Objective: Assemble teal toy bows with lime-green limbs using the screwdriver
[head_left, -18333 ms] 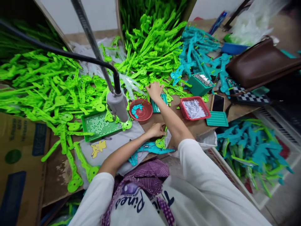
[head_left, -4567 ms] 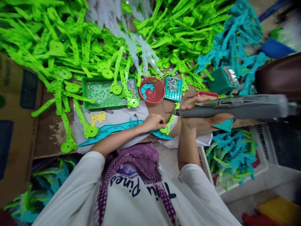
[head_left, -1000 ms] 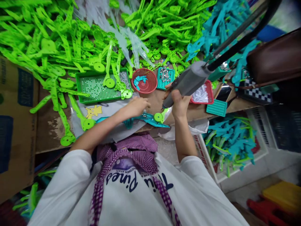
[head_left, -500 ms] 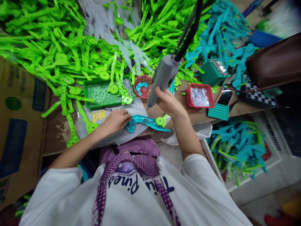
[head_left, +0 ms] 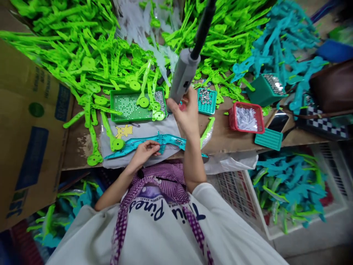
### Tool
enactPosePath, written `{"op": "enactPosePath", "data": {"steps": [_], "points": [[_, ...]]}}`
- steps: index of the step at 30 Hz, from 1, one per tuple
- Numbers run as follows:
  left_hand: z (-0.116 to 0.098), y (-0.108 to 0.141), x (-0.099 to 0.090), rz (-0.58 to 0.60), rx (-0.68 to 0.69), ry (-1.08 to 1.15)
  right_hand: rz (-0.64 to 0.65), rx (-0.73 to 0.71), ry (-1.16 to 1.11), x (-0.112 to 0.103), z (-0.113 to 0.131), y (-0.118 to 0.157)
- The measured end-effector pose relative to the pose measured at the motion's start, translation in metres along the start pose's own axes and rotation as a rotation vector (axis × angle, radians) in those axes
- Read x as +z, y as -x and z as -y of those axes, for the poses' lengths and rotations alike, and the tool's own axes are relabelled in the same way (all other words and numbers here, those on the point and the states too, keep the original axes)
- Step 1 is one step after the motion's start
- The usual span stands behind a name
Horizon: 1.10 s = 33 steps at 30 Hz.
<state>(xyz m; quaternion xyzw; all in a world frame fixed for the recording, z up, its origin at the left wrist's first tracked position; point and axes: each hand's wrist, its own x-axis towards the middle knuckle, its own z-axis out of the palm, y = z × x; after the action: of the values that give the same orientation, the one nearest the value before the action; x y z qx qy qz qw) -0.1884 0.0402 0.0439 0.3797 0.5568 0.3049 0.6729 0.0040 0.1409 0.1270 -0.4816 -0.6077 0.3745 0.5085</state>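
Note:
My right hand is wrapped round a grey electric screwdriver with a black cable, above the back part of the work area; its tip is hidden. A bit of a red basket shows behind my fingers. A teal bow-shaped plastic piece lies across a grey sheet before me, partly covered by my right forearm. My left hand is at its middle grip, thumb and fingertips pinched together; what they hold is too small to make out.
A green tray of small metal parts stands behind the sheet. To the right are a teal tray of metal parts, a red basket of white pieces and a phone. Green plastic parts pile up behind; a cardboard box stands left.
My right hand and the screwdriver have moved left and away from me. My left hand has shifted from the teal piece's left half to its middle, fingertips now pinched.

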Motion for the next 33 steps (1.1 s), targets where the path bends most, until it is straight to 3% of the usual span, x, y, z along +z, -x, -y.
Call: {"op": "enactPosePath", "data": {"steps": [2, 3, 6, 9, 12, 16, 18, 20, 22, 23, 25, 29, 31, 33], "points": [[0.000, 0.000, 0.001, -0.055, -0.016, 0.098, -0.126, 0.002, 0.212, -0.004, -0.002, 0.037], [0.001, 0.002, 0.001, -0.078, -0.021, 0.123, -0.077, 0.050, 0.282, -0.004, -0.005, 0.060], [0.004, 0.009, 0.003, -0.097, -0.018, 0.117, 0.297, 0.213, 0.362, 0.007, -0.020, 0.130], [0.004, 0.018, 0.006, 0.010, 0.033, 0.044, 0.282, 0.248, 0.475, 0.029, -0.039, 0.169], [-0.002, 0.022, 0.000, 0.159, 0.123, -0.137, 0.240, 0.096, 0.547, 0.040, -0.051, 0.173], [-0.023, 0.018, -0.024, 0.328, 0.262, -0.473, 0.278, -0.135, 0.681, 0.037, -0.056, 0.166], [-0.040, 0.013, -0.035, 0.349, 0.369, -0.652, 0.274, -0.188, 0.717, 0.033, -0.060, 0.163], [-0.060, 0.004, -0.039, 0.287, 0.547, -0.842, 0.280, -0.228, 0.732, 0.030, -0.065, 0.161], [-0.077, -0.011, -0.031, 0.246, 0.780, -1.050, 0.326, -0.280, 0.758, 0.027, -0.069, 0.158], [-0.084, -0.021, -0.024, 0.281, 0.895, -1.164, 0.365, -0.311, 0.779, 0.026, -0.069, 0.156], [-0.090, -0.043, -0.004, 0.485, 1.062, -1.378, 0.458, -0.369, 0.829, 0.024, -0.067, 0.155], [-0.086, -0.081, 0.030, 0.814, 1.170, -1.542, 0.544, -0.431, 0.886, 0.025, -0.059, 0.157], [-0.081, -0.092, 0.034, 0.874, 1.189, -1.559, 0.550, -0.411, 0.882, 0.025, -0.057, 0.160], [-0.078, -0.101, 0.032, 0.850, 1.202, -1.545, 0.546, -0.374, 0.859, 0.025, -0.058, 0.161]]}}
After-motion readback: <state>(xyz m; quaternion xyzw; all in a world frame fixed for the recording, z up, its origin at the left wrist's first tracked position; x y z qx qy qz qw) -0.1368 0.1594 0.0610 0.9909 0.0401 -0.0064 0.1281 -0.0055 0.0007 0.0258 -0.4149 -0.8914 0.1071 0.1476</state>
